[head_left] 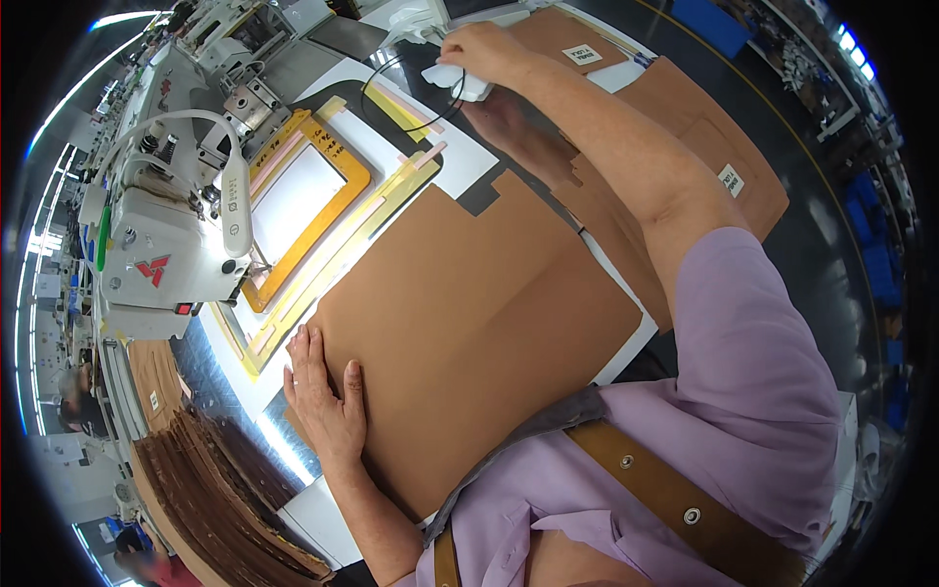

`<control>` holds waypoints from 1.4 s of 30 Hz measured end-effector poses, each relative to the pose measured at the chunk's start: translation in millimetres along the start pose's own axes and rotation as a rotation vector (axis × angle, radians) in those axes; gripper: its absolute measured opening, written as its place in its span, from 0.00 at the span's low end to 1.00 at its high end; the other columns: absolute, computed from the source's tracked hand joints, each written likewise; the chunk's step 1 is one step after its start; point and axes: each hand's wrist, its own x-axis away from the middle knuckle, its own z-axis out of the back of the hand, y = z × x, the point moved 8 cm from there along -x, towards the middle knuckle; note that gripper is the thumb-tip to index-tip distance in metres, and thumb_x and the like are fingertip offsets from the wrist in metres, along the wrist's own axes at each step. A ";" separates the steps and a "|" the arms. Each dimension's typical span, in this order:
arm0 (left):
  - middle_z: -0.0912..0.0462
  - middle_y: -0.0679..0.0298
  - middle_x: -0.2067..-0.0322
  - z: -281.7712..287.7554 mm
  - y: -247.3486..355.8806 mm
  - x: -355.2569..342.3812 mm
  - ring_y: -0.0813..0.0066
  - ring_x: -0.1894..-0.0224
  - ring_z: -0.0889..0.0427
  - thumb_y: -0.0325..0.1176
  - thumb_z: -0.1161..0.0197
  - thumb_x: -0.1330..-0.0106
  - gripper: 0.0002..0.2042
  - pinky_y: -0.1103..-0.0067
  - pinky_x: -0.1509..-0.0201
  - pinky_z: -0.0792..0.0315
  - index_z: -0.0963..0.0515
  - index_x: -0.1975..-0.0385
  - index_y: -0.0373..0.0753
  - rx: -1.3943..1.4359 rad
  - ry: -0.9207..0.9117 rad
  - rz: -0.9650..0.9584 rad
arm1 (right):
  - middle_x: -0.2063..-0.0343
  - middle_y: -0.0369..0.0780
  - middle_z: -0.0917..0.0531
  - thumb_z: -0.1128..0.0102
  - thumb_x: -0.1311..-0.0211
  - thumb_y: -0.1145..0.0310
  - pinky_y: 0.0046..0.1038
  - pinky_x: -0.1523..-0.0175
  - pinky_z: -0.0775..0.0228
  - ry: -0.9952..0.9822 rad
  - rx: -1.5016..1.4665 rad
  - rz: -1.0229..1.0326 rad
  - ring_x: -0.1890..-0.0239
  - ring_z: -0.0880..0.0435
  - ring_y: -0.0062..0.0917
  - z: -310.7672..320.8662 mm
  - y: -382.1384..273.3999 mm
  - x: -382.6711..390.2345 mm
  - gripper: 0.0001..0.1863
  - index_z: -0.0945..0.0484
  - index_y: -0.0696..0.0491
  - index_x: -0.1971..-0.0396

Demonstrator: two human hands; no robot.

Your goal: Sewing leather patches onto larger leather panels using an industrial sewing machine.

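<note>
A large brown sheet (469,323), smooth and leather-like with a notched far corner, lies in front of me, its near edge against my body. My left hand (328,396) rests flat on its left edge, fingers stretched out and slightly apart, holding nothing. At the far side of the table my right hand (481,51) reaches out with fingers curled down. Directly below it is a small white object (458,82), beside a looped black cable (364,96). What those fingers grip is partly hidden.
A white sewing machine (161,269) stands at the left, next to a yellow frame template (357,176). More brown pieces (685,137) with white labels lie at the right. Bundled brown pieces (210,489) are stacked at lower left. Crumpled white material (416,22) sits at the back.
</note>
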 end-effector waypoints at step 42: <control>0.13 0.60 0.71 -23.5 -57.3 -85.1 0.79 0.72 0.13 0.26 0.33 0.34 0.09 0.83 0.68 0.19 0.20 0.57 0.30 0.967 0.168 0.426 | 0.46 0.46 0.17 0.38 0.32 0.62 0.37 0.35 0.29 -0.365 -0.331 0.627 0.40 0.21 0.36 -41.3 -225.9 139.0 0.20 0.20 0.58 0.47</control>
